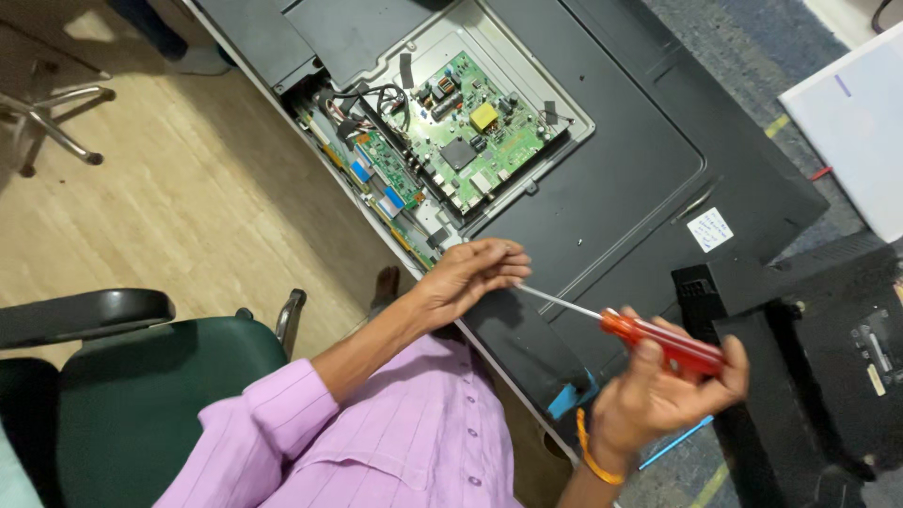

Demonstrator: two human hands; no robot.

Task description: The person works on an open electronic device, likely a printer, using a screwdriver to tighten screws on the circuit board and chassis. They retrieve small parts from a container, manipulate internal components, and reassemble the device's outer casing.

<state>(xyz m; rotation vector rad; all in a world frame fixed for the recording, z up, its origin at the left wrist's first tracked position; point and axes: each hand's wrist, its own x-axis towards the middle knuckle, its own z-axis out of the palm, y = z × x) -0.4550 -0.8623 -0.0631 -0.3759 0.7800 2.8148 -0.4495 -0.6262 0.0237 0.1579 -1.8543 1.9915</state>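
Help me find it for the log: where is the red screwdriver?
The red screwdriver is lower right in the head view, handle in the right hand, tip at the left hand.

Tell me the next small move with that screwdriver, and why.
Probably lower the tip onto the black flat-panel back near its edge. The right hand grips the red-handled screwdriver in the air, the left hand pinches the end of its metal shaft, and the green circuit boards already lie uncovered.
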